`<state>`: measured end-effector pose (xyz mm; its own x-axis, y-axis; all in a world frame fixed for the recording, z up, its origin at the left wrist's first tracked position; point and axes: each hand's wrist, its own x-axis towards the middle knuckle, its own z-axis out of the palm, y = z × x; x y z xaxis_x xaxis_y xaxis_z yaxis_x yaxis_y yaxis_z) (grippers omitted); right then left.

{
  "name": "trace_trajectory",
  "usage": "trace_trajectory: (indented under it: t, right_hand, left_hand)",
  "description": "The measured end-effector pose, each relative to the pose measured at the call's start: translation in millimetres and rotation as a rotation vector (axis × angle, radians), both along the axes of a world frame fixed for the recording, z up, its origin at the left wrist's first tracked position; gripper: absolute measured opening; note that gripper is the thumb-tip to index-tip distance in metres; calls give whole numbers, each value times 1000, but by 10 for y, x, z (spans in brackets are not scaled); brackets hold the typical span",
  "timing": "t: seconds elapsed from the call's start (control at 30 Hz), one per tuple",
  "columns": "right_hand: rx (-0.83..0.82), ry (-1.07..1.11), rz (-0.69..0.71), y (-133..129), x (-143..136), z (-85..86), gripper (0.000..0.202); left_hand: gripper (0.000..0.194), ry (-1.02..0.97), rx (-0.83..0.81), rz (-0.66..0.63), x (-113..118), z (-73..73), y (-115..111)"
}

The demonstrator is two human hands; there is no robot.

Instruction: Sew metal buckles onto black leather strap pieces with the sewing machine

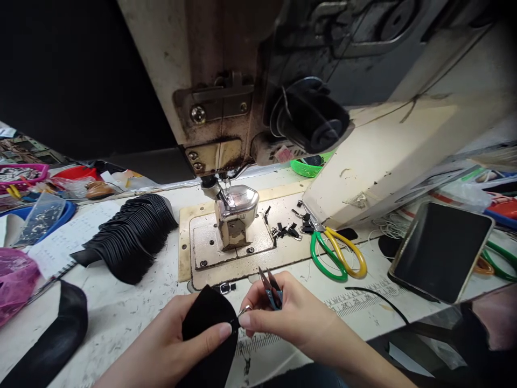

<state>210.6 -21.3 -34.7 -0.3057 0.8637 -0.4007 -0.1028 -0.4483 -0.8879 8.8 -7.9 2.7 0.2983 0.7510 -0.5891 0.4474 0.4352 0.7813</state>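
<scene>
My left hand (177,334) is closed on a black piece of leather or fabric (210,318), its thumb pressed flat near the right edge. At that edge, my right hand (283,307) pinches a small metal buckle (244,310) between thumb and index finger. Thread snips (271,288) are tucked in the same hand, blades pointing up and apart. Just beyond my hands, another small buckle with a black strap (226,288) lies at the front of the sewing machine bed (210,269). The post and presser foot (234,207) stand behind it.
Overlapping black leather pieces (133,231) lie left, near another black strip (60,334). Small strap-and-buckle parts (288,230) and green-and-yellow scissors (339,253) sit right of the post. A phone (442,250) lies far right. The machine head (218,54) overhangs everything.
</scene>
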Motion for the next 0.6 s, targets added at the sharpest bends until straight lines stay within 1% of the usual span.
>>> trace_trajectory:
  t: [0.07,0.13,0.3,0.4,0.5,0.6]
  right_hand:
    - [-7,30,-3,3,-4,-5,14]
    - [-17,44,2,8,-6,-12,14]
    - [-5,47,10,13,-12,-40,14]
    - [-19,28,-22,31,-17,-4,21]
    - [7,18,-68,117,-21,123,24]
    - [114,-68,-143,285,-14,331,24]
  left_hand:
    - [41,21,1,55,-1,-4,-9]
    - [43,36,-2,79,-4,-22,-13]
    - [39,28,5,23,0,-94,2]
    - [40,102,69,50,23,-102,36]
    - [40,80,126,142,59,-13,131]
    - [43,5,134,226,91,183,301]
